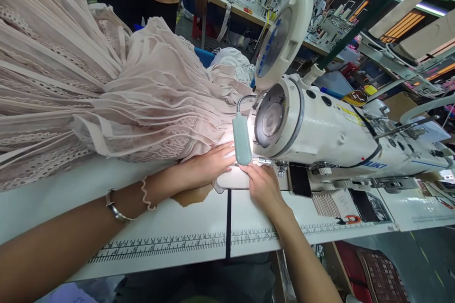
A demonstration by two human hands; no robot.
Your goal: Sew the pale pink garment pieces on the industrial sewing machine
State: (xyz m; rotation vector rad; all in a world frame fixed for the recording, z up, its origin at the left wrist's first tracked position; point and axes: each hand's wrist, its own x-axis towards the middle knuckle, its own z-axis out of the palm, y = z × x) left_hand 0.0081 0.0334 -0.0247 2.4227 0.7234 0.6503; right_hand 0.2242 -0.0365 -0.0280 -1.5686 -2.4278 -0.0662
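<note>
Fabric, pale pink and pleated, lies heaped on the white table and runs under the sewing machine. My left hand presses flat and open on its edge, and my right hand rests open just beside the needle, under the small lamp.

Pleated fabric lies on the table, left of the sewing machine.

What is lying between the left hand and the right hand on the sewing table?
In the head view, the small lamp hangs between the left hand and right hand.
</note>
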